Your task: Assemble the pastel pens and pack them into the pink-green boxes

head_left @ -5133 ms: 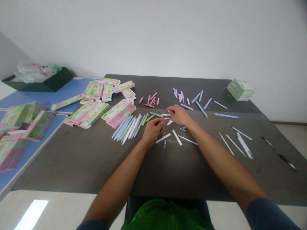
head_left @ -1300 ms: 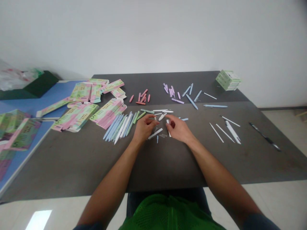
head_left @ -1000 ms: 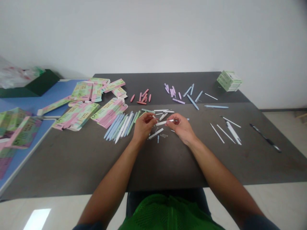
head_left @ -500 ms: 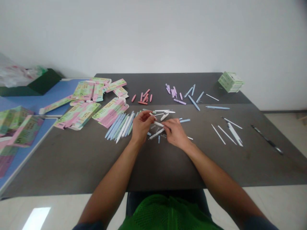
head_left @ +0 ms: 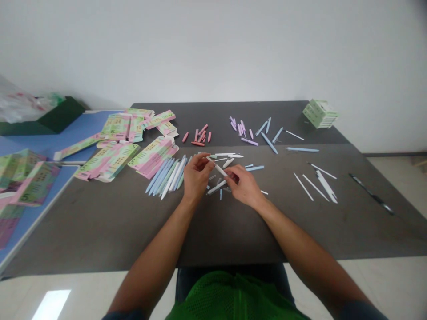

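Both my hands meet over the middle of the dark grey table (head_left: 100, 222). My left hand (head_left: 195, 178) and my right hand (head_left: 243, 186) pinch the two ends of one white pen (head_left: 219, 169), held slanted just above the tabletop. Small loose pen parts (head_left: 216, 187), white and pale blue, lie under and between my hands. A row of assembled pale blue, white and green pens (head_left: 168, 174) lies just left of my left hand.
Flat pink-and-green cartons (head_left: 133, 146) are spread at the left, more on a blue table (head_left: 20, 178). Pink caps (head_left: 198, 135), purple caps (head_left: 240, 127), blue barrels (head_left: 268, 142), white refills (head_left: 316, 182), a stacked box pile (head_left: 320, 113) and a black pen (head_left: 370, 193) lie around.
My right hand drew in closer to my left hand, and the white pen between them tilted from nearly level to slanted. The view shifted slightly.
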Available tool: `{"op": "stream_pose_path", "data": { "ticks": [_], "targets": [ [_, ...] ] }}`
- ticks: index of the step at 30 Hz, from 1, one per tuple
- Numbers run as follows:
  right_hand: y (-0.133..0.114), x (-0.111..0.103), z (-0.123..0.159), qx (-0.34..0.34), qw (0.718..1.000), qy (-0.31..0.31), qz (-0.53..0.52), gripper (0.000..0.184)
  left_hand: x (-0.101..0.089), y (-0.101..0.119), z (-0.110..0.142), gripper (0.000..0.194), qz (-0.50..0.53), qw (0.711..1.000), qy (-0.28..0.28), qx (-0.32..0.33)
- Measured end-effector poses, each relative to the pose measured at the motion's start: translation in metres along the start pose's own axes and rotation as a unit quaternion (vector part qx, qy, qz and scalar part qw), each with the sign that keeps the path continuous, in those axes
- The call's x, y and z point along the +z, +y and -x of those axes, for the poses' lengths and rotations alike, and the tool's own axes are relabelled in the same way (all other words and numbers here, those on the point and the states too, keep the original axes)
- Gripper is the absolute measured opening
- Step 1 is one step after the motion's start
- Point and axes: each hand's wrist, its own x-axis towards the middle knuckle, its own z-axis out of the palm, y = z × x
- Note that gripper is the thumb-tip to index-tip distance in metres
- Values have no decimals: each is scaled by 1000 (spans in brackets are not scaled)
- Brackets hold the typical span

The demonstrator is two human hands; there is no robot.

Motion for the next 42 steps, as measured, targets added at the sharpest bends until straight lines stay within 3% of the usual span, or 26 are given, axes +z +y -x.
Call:
{"op": "stream_pose_path", "data": {
  "ticks": [11,16,23,30,34,37,42],
  "targets": [
    [-2,3,0,0,999,24,-48,15,1,5,5,30,-108,994,-15,4],
    [-1,3,0,9,998,29,-59,14,3,4,10,28,-175,982,-56,44],
    [0,2,-2,11,997,42,-65,15,5,6,15,40,-252,950,-102,155],
    [-1,1,-1,21,996,38,-72,22,8,11,21,45,-244,959,-101,106],
    [-1,1,0,5,997,48,-57,23,6,12,21,34,-228,960,-106,124],
    [-2,-1,-1,-10,999,41,-20,23,6,11,19,24,-225,961,-100,126],
    [8,-8,-4,-27,997,20,71,22,4,7,12,20,-228,968,-72,72]
  ]
}}
